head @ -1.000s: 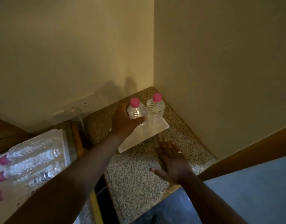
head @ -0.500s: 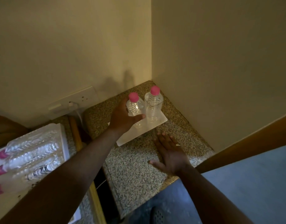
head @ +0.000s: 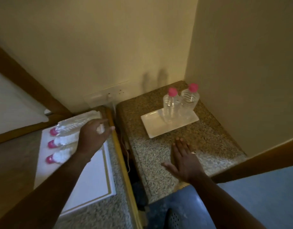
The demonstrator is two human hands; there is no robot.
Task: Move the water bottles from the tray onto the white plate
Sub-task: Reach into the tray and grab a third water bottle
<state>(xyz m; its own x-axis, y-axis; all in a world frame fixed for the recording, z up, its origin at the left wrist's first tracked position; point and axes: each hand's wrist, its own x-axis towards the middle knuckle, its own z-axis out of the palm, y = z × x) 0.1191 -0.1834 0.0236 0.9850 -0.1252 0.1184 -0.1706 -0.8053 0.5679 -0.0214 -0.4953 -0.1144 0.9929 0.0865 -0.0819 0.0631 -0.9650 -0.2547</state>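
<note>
Left hand (head: 92, 138) has left the plate (head: 160, 128) and now hovers, fingers spread, empty, over three bottles (head: 64, 142) lying on the tray (head: 91, 179). Right hand (head: 185, 161) flat, open on counter (head: 208, 138). Two bottles (head: 170, 104) upright on plate.

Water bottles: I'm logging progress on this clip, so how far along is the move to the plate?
Done: two water bottles stand upright on the white plate. In hand: nothing yet; the left hand reaches open over the tray, above the bottles lying there, while the right hand rests flat on the counter. Left: three pink-capped bottles lie on the tray.
</note>
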